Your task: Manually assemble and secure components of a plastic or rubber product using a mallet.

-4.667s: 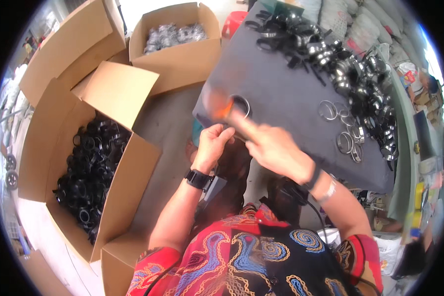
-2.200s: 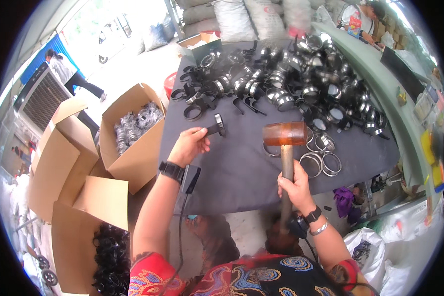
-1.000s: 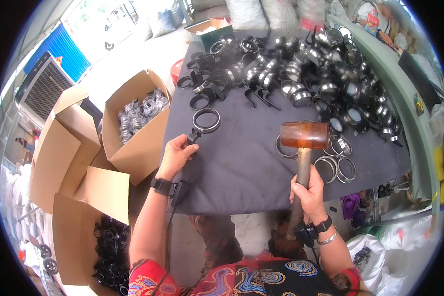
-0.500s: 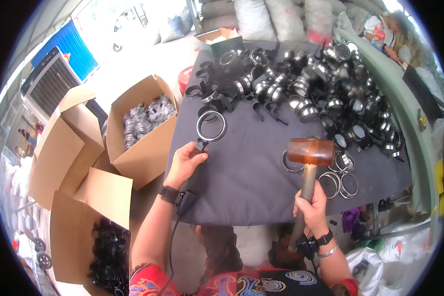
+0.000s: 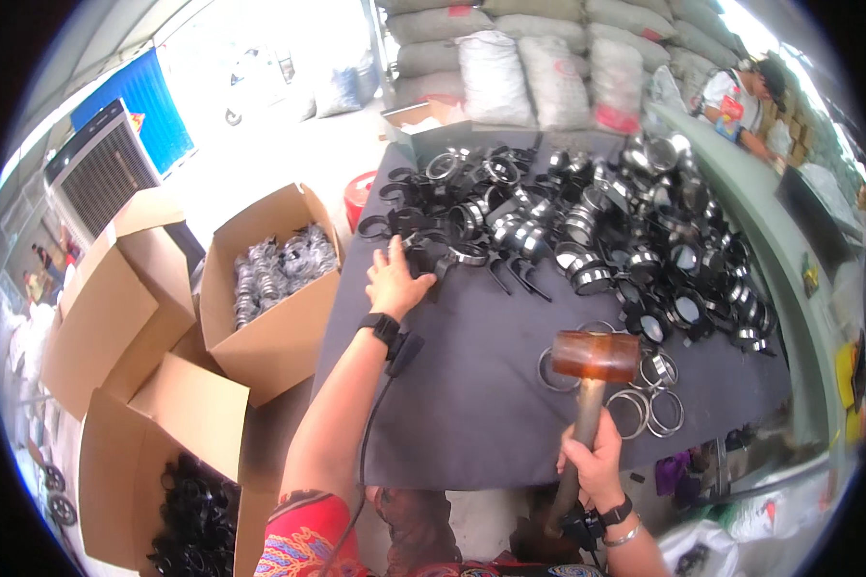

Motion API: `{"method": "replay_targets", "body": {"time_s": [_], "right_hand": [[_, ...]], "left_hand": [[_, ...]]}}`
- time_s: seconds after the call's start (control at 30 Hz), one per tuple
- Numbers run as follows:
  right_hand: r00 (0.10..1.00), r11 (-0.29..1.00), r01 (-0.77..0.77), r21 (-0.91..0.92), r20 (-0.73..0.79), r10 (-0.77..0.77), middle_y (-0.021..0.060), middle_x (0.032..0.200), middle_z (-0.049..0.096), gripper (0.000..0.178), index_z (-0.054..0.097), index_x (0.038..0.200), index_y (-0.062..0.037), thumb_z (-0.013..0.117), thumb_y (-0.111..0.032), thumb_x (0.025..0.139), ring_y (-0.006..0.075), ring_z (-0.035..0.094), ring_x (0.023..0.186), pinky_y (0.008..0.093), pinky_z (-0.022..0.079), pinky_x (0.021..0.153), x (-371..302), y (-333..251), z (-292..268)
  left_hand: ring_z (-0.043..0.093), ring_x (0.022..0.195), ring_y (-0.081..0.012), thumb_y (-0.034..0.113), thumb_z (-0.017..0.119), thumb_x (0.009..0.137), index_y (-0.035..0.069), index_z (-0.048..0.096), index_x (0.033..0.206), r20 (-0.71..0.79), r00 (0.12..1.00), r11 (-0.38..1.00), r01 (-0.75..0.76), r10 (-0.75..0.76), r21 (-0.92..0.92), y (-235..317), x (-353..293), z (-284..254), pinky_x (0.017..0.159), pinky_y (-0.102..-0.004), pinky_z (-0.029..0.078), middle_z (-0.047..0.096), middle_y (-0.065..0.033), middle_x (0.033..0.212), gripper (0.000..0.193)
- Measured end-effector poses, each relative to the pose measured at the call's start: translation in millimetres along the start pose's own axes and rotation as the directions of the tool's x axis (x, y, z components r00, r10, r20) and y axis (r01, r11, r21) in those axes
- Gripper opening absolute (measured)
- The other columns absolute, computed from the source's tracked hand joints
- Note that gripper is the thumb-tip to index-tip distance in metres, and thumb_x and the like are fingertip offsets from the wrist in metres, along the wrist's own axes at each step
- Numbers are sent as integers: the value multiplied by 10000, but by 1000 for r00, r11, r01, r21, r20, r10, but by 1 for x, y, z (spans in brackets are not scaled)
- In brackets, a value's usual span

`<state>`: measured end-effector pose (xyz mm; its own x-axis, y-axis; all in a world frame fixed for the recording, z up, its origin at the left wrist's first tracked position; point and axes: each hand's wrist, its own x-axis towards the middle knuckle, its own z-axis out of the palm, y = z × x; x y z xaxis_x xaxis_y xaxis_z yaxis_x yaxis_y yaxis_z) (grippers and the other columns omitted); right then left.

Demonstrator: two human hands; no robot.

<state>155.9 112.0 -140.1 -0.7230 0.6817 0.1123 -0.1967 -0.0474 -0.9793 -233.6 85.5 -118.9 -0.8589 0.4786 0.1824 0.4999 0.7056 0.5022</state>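
My right hand (image 5: 595, 460) is closed round the wooden handle of a mallet (image 5: 597, 356), whose reddish-brown translucent head points up above the cloth. Just beyond the mallet head lie several loose metal rings (image 5: 628, 413) on the dark grey table cloth (image 5: 471, 385). My left hand (image 5: 394, 281) reaches over the table's left side, fingers stretched and thumb apart, with nothing visible in it. Its fingertips are at the near left edge of a heap of black clamp-like parts with silver rings (image 5: 582, 226). Whether they touch a part there, I cannot tell.
Left of the table stand an open cardboard box of plastic-wrapped parts (image 5: 298, 288) and another holding black parts (image 5: 197, 510). A grey-green ledge (image 5: 751, 183) runs along the right, with a person (image 5: 736, 101) beyond. Stacked sacks (image 5: 548, 72) line the back.
My left hand has moved forward to the heap and no longer holds the black clamp with its ring. The mallet stays in my right hand. The view has tilted up slightly.
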Motion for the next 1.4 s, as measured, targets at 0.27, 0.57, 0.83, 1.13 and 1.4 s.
{"method": "replay_targets", "body": {"time_s": [0.27, 0.57, 0.83, 1.13, 1.4], "right_hand": [[1000, 999, -16, 39, -15, 17, 50, 782, 565, 515, 375, 1304, -3, 595, -27, 839, 109, 560, 570, 258, 506, 514, -6, -1, 5], [999, 998, 0, -69, -36, -2, 21, 804, 555, 466, 428, 1269, -18, 619, -55, 846, 96, 566, 578, 256, 489, 511, -6, -2, -1], [997, 997, 77, 30, -25, -76, 26, 799, 558, 485, 418, 1296, -21, 606, -39, 849, 87, 553, 548, 241, 480, 483, -25, -9, -1], [911, 979, 204, -11, -365, -194, 35, 747, 553, 375, 459, 1188, -28, 587, -41, 836, 121, 555, 523, 265, 481, 452, -97, -42, -70], [815, 986, 96, -136, -557, -156, 29, 660, 515, 276, 465, 1099, -39, 551, -112, 846, 118, 525, 491, 252, 444, 418, -128, -48, -114]], "left_hand": [[511, 1233, -345, 270, 762, 713, 63, 405, 1403, 2, 972, 950, -231, 236, -212, -26, 27, 7, 1024, -398, 411, 531, -209, 1327, 804], [494, 1231, -366, 204, 738, 736, 39, 440, 1367, 40, 931, 901, -339, 363, -270, 1, -82, -13, 1022, -429, 411, 519, -218, 1326, 717], [593, 1067, -326, 190, 721, 754, 34, 551, 1264, 210, 848, 828, -372, 487, -419, 51, -181, -15, 915, -409, 472, 605, -193, 1205, 560], [513, 1164, -360, 197, 665, 795, 85, 534, 1286, 199, 640, 669, -720, 742, -185, 94, -228, 15, 962, -443, 448, 571, -134, 1282, 521], [572, 977, -302, 210, 669, 791, 102, 693, 853, 170, 696, 689, -717, 698, 103, 94, -219, 28, 791, -447, 500, 633, -74, 974, 127]]}}
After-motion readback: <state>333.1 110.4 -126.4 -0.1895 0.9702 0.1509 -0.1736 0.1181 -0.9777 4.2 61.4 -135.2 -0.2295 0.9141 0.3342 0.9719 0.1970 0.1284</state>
